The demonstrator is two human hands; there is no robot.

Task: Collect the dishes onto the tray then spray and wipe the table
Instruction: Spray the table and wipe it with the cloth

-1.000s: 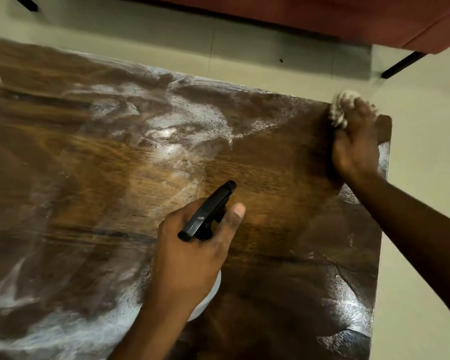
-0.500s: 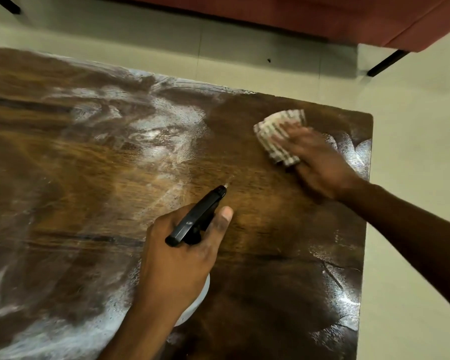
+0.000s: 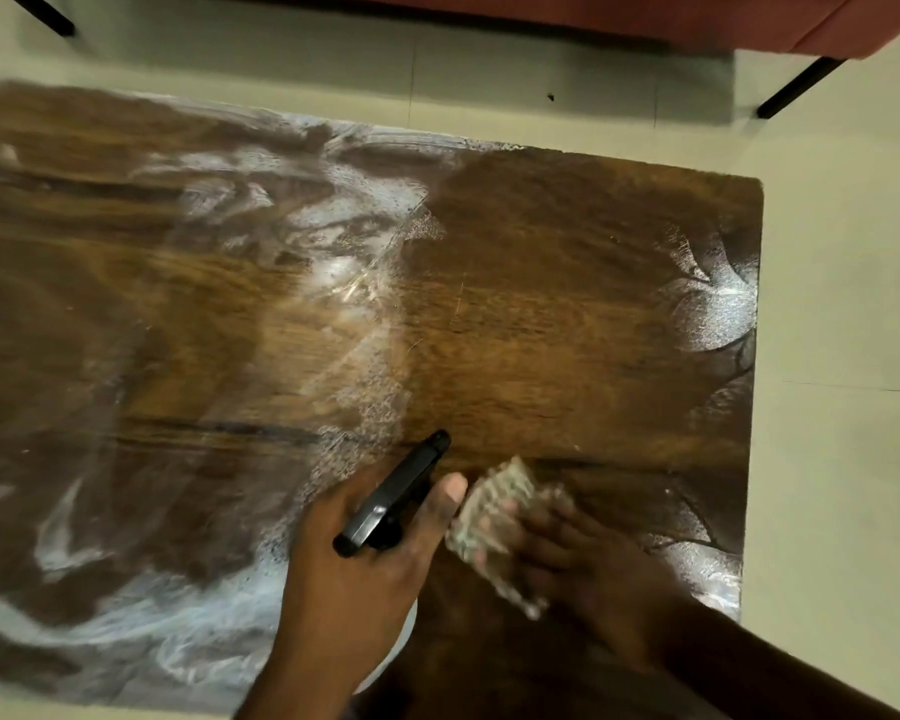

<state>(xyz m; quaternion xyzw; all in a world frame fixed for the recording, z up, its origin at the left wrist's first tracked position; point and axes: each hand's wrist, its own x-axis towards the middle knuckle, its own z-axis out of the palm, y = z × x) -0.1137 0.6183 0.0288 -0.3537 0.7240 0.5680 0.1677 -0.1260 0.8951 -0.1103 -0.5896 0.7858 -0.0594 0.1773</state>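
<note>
The dark wooden table (image 3: pixel 541 314) fills the view, streaked with white wet spray on its left half and along its right edge. My left hand (image 3: pixel 349 579) grips a spray bottle (image 3: pixel 393 496) by its black trigger head near the table's front; the white bottle body is mostly hidden under the hand. Right beside it, my right hand (image 3: pixel 572 558) presses a pale checked cloth (image 3: pixel 494 517) flat on the wood. The cloth is blurred by motion. No dishes or tray are in view.
Pale floor (image 3: pixel 842 407) surrounds the table on the right and far sides. A reddish seat (image 3: pixel 645 13) with black legs (image 3: pixel 796 90) stands beyond the far edge. The table's right corner (image 3: pixel 749 184) is near the floor gap.
My right hand has swept the cloth from the far right corner across and down to the near edge, beside my left hand. The left hand has kept hold of the spray bottle.
</note>
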